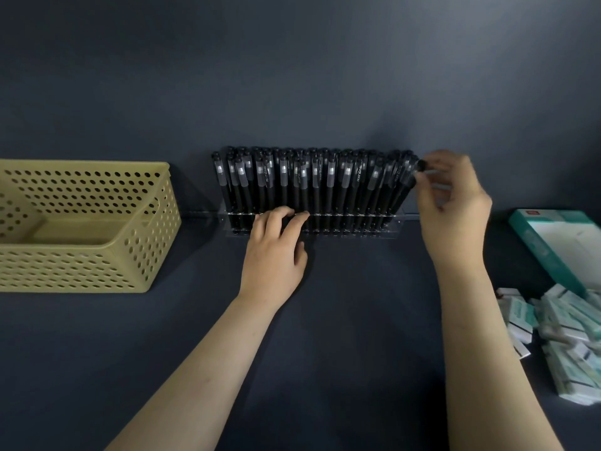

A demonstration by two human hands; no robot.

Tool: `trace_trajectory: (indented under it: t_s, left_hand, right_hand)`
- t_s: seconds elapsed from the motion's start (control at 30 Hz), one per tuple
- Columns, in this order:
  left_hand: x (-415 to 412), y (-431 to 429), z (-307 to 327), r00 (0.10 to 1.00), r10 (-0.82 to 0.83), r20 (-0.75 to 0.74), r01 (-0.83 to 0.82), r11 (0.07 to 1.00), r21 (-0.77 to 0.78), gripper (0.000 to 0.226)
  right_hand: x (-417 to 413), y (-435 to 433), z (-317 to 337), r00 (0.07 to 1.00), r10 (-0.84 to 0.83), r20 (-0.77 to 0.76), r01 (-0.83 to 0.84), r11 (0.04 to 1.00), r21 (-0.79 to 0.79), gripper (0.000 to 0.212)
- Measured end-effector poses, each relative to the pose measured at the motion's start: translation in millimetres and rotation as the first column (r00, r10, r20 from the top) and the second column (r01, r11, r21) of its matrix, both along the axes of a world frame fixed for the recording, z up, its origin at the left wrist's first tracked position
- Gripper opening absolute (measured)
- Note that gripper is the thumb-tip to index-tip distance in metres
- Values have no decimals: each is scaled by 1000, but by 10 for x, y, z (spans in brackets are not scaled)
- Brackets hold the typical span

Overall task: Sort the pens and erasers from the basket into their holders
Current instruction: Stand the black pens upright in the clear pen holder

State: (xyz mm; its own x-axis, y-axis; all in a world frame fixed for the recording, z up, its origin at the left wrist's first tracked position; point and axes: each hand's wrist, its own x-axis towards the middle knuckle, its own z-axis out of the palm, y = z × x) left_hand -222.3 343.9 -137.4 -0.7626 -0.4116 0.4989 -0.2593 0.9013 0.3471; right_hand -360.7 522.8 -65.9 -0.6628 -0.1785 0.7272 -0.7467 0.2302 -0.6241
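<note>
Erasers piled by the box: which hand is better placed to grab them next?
Right, probably. The right hand is on the same side as the erasers and the box. It must first release the end pen it pinches. The left hand rests on the pen holder, farther away.

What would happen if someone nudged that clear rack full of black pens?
The clear pen rack looks top-heavy: tall pens rise above its low base, so it may tip. The left hand rests against it, probably steadying. Smooth plastic might slide.
</note>
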Motion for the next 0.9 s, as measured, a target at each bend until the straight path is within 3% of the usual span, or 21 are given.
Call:
trace_trajectory:
  t_s: [0.33, 0.5, 0.57, 0.73, 0.83, 0.9]
  left_hand:
    - [12, 16, 1, 1000, -7, 21, 7, 1000, 21, 47]
    - [30, 40, 18, 1000, -13, -9, 13, 1000, 26, 42]
    - [53, 114, 41, 999, -13, -34, 14, 999, 30, 40]
    - [18, 586, 113, 982, -186, -32, 189, 973, 131, 33]
    - [-106, 1041, 135, 938, -347, 19, 317, 877, 360, 30]
    - [-228, 1352, 139, 909, -410, 76, 342, 838, 425, 35]
  right_hand:
    - [-151, -60, -145, 999, -38, -28, 41, 990, 133, 32]
    - [-106, 49, -83, 998, -24, 50, 15, 986, 169, 40]
    - [-41, 167, 16, 989, 4, 149, -34, 979, 200, 42]
    - [-52, 878, 122, 910, 43, 413, -273, 812, 516, 29]
    - [-113, 1354, 175, 851, 11, 526, -382, 700, 604, 22]
    - [-178, 1598, 187, 827, -8, 561, -411, 673, 615, 23]
